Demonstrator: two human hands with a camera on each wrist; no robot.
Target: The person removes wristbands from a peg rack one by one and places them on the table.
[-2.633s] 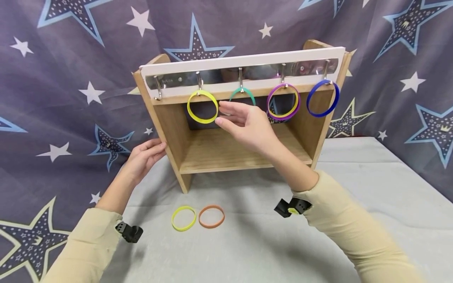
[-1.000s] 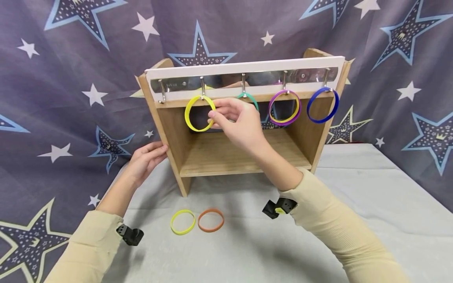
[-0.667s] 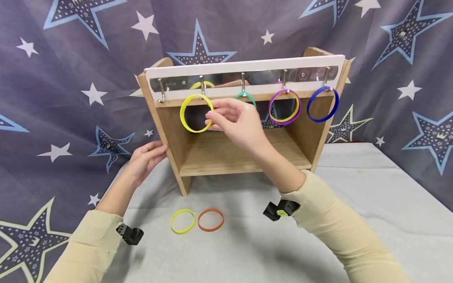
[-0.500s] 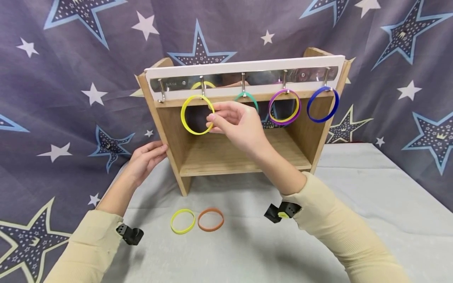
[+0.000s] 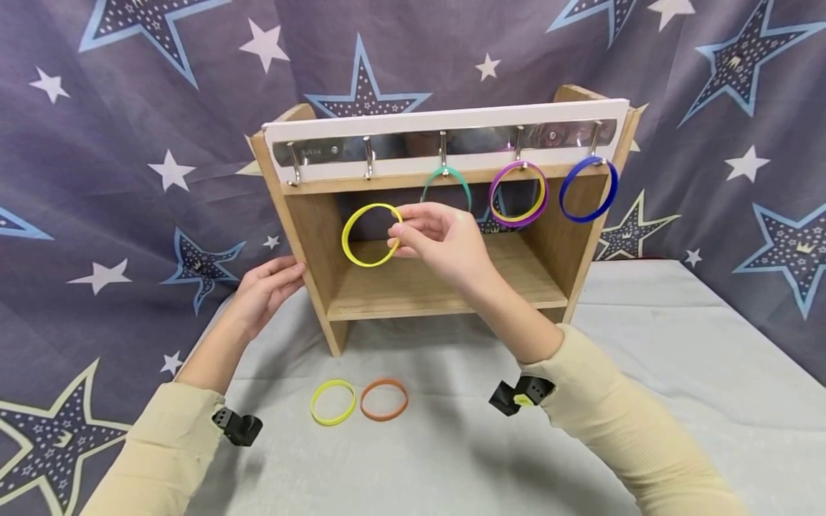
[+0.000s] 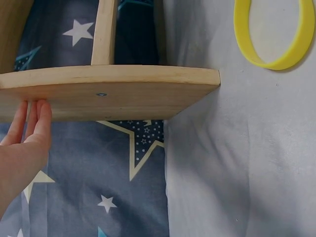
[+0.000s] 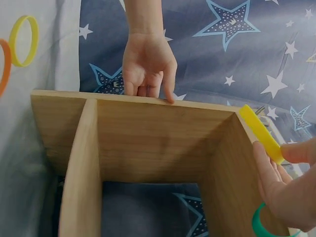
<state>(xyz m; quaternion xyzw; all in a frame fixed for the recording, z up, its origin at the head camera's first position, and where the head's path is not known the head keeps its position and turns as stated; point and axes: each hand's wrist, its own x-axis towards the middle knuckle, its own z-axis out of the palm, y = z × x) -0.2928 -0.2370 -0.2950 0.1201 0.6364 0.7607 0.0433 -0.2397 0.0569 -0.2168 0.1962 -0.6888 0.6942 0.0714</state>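
My right hand (image 5: 452, 240) pinches a yellow silicone wristband (image 5: 350, 251) by its right side, between thumb and fingers. The band hangs below the second hook (image 5: 368, 158) from the left, apart from it, in front of the shelf opening. In the right wrist view the same band is edge-on at the fingertips. My left hand (image 5: 264, 294) rests with straight fingers against the outer left side of the wooden shelf (image 5: 316, 251); the left wrist view shows its fingertips on the panel. A yellow wristband (image 5: 333, 421) and an orange wristband (image 5: 385, 418) lie on the table.
Along the hook rail (image 5: 406, 147), a teal wristband (image 5: 459, 179) hangs in the middle, purple (image 5: 493, 208) and yellow bands share the fourth hook, and a blue wristband (image 5: 563, 193) hangs at the right end. Grey cloth (image 5: 645, 358) covers the table; a star-patterned curtain (image 5: 129, 236) stands behind.
My right hand reached the yellow wristband on the second hook, pinched it and took it off, then moved slightly down and right with it. The left hand stayed on the shelf side.
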